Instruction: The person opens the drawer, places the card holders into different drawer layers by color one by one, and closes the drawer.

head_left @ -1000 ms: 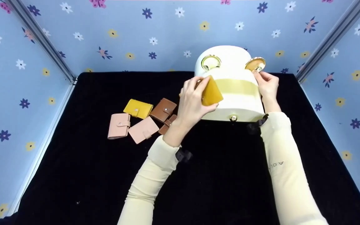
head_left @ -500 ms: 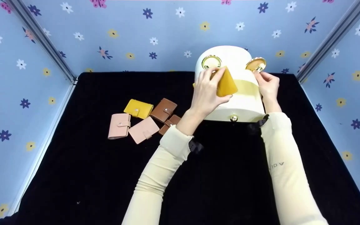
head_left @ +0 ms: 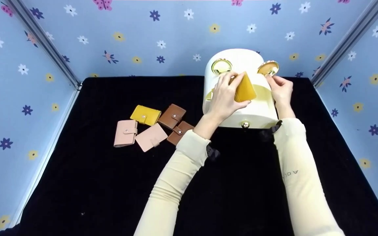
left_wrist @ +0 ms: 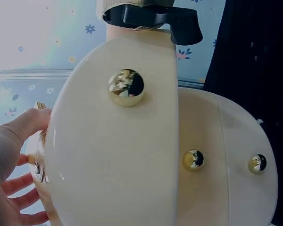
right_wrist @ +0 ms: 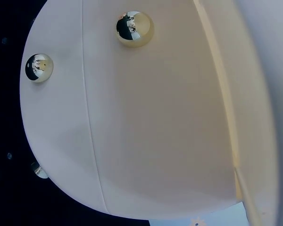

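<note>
My left hand (head_left: pixel 226 96) holds a mustard-yellow card wallet (head_left: pixel 246 89) over the pulled-out top drawer (head_left: pixel 263 93) of a cream-white rounded drawer box (head_left: pixel 241 60). In the left wrist view, the left hand's thumb (left_wrist: pixel 33 120) and spread fingers lie about the wallet's snap side, left of the drawer front (left_wrist: pixel 113 155) with its gold knob (left_wrist: pixel 126 87). My right hand (head_left: pixel 281 90) stays at the box's right side, thumb and fingertips pinching at the base of a gold-rimmed disc (head_left: pixel 268 68). The right wrist view shows the lower drawer fronts (right_wrist: pixel 155 108), not the hand.
On the black cloth (head_left: pixel 110 183) left of the box lie a yellow wallet (head_left: pixel 145 114), pink wallets (head_left: pixel 125 133) and brown wallets (head_left: pixel 172 116). A second gold-rimmed disc (head_left: pixel 221 66) stands on the box's left. Flower-patterned walls (head_left: pixel 176 32) enclose the back and sides.
My left hand has moved right with the yellow wallet, from the drawer's left edge to over the drawer, slowing lately. The right hand and the box have stayed in place.
</note>
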A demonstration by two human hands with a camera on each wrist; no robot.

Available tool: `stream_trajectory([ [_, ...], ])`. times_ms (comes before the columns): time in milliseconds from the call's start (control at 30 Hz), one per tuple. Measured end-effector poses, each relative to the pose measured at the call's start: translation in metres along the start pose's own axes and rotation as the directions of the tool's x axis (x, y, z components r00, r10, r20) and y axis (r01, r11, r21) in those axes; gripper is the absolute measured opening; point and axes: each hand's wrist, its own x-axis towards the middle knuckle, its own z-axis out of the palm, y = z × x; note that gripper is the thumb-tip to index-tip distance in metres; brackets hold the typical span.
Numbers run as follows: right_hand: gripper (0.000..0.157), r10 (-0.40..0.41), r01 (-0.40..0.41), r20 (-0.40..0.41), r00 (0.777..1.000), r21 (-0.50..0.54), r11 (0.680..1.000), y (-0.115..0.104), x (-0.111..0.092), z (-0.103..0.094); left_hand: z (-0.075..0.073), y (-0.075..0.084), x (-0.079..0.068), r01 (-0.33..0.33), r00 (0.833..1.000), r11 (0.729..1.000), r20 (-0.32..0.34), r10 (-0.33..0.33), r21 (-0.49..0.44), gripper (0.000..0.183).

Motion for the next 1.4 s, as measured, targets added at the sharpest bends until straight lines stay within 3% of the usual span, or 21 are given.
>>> stream_trajectory([
  [633, 0.022, -0.026, 0.026, 0.003, 1.0, 0.026, 0.999, 0.001, 0.0, 0.001, 0.009, -0.001, 0.002, 0.026, 0.986, 1.0, 0.167, -0.028, 0.017, 0.071],
  [967, 0.026, 0.002, -0.002, 0.006, 1.0, 0.024, 1.0, -0.001, -0.001, 0.0, 0.004, -0.007, -0.004, 0.033, 0.992, 0.999, 0.127, -0.03, -0.023, 0.049],
  [1233, 0.031, 0.015, -0.015, 0.005, 1.0, 0.013, 1.0, 0.0, 0.0, 0.001, -0.005, -0.019, -0.01, 0.055, 0.993, 0.998, 0.111, -0.051, -0.031, 0.043],
  [1400, 0.025, 0.011, -0.011, -0.002, 1.0, 0.033, 0.999, 0.0, 0.0, 0.0, -0.011, -0.03, -0.014, 0.066, 0.995, 0.997, 0.08, -0.063, -0.033, 0.04],
])
